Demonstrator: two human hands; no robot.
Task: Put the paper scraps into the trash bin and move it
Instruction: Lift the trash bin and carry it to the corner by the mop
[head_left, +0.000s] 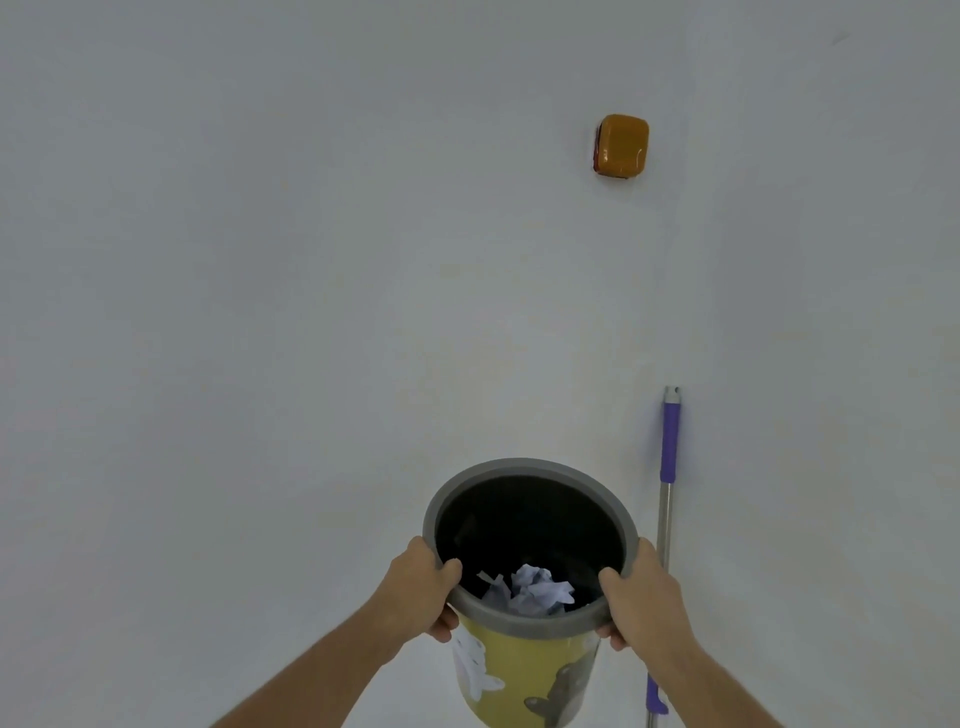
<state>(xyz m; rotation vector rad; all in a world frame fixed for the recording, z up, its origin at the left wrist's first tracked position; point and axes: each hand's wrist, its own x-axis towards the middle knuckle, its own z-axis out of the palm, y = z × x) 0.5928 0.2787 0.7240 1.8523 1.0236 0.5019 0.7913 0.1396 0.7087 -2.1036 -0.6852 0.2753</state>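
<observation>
The trash bin (524, 657) is a yellow bucket with animal pictures and a grey rim, seen from above at the bottom centre. Crumpled white paper scraps (535, 590) lie inside it against the dark interior. My left hand (422, 590) grips the rim on the left, thumb hooked inside. On the opposite side my right hand (641, 597) holds the rim the same way. The bin's base is out of the frame, so I cannot tell whether it rests on the floor.
A white wall fills most of the view ahead. A mop or broom handle (666, 499), purple and metal, leans upright just right of the bin. An orange square fixture (621, 146) is mounted high on the wall.
</observation>
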